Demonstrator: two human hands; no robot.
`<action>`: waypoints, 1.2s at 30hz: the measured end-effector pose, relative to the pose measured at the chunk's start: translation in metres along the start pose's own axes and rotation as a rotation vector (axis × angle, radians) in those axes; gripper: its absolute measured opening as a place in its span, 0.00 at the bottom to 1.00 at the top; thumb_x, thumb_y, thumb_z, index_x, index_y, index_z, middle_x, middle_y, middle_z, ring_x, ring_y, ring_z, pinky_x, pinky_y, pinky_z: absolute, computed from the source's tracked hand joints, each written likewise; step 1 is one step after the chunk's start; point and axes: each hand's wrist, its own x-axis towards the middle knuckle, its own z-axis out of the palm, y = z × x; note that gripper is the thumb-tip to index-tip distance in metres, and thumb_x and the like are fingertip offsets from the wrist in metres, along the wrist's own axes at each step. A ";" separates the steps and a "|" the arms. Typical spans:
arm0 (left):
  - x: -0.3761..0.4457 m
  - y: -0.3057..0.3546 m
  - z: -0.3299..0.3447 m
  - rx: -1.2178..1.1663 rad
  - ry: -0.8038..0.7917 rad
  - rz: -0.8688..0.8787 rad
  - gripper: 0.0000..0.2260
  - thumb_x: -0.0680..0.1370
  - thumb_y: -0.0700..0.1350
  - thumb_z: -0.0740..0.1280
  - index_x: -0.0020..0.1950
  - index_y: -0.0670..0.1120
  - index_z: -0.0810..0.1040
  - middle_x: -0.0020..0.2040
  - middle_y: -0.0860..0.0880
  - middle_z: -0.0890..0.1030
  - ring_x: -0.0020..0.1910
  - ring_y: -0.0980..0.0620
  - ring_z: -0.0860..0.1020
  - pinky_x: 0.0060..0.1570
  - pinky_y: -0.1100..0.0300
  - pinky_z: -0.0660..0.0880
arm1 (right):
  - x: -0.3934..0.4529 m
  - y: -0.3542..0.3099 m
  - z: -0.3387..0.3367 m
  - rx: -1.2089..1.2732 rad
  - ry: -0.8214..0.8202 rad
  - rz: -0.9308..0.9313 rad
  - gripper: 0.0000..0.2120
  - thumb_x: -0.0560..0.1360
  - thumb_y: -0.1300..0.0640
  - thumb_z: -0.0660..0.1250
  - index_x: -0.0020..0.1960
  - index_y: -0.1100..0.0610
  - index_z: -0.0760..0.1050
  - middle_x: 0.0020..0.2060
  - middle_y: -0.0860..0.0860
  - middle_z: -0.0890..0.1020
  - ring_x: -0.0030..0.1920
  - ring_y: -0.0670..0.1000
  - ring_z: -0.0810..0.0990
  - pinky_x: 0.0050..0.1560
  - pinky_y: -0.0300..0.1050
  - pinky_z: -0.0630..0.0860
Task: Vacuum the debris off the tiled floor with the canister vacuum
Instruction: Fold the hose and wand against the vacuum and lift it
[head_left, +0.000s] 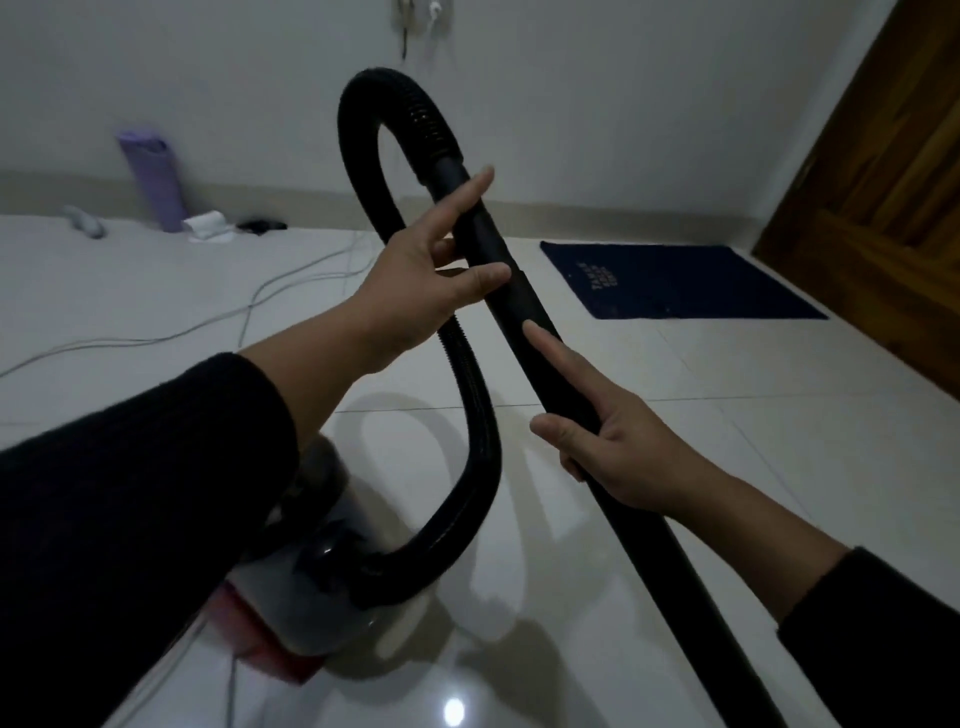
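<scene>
The only writing I can see is on the dark blue mat (680, 280) that lies on the tiled floor (727, 467) near the wooden door (872, 171). It carries a few short lines of pale lettering near its left end, turned sideways to me, and they are too small and blurred for me to read a single word. I find no label, brand, number or sign that I can read on the black wand (524, 312), the hose (363, 156) or the canister vacuum (311, 597) below my arms.
</scene>
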 end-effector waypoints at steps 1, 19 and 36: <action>-0.012 0.001 -0.017 -0.014 0.024 -0.002 0.33 0.75 0.35 0.67 0.73 0.60 0.60 0.70 0.47 0.69 0.57 0.57 0.77 0.53 0.65 0.77 | 0.007 -0.008 0.013 -0.013 -0.022 -0.006 0.32 0.77 0.52 0.66 0.68 0.24 0.56 0.56 0.24 0.73 0.39 0.34 0.77 0.46 0.30 0.75; -0.122 -0.062 -0.209 -0.096 0.393 -0.058 0.37 0.77 0.33 0.65 0.76 0.58 0.51 0.75 0.47 0.63 0.70 0.51 0.69 0.52 0.72 0.74 | 0.124 -0.081 0.185 -0.414 -0.174 -0.059 0.43 0.66 0.51 0.78 0.63 0.19 0.55 0.59 0.53 0.79 0.58 0.49 0.77 0.62 0.45 0.73; -0.193 -0.181 -0.214 0.433 0.096 -0.579 0.36 0.73 0.58 0.68 0.76 0.52 0.57 0.77 0.53 0.57 0.76 0.51 0.56 0.74 0.55 0.54 | 0.141 -0.049 0.185 -0.362 -0.194 0.017 0.45 0.66 0.58 0.78 0.65 0.23 0.56 0.62 0.38 0.70 0.58 0.40 0.71 0.48 0.21 0.64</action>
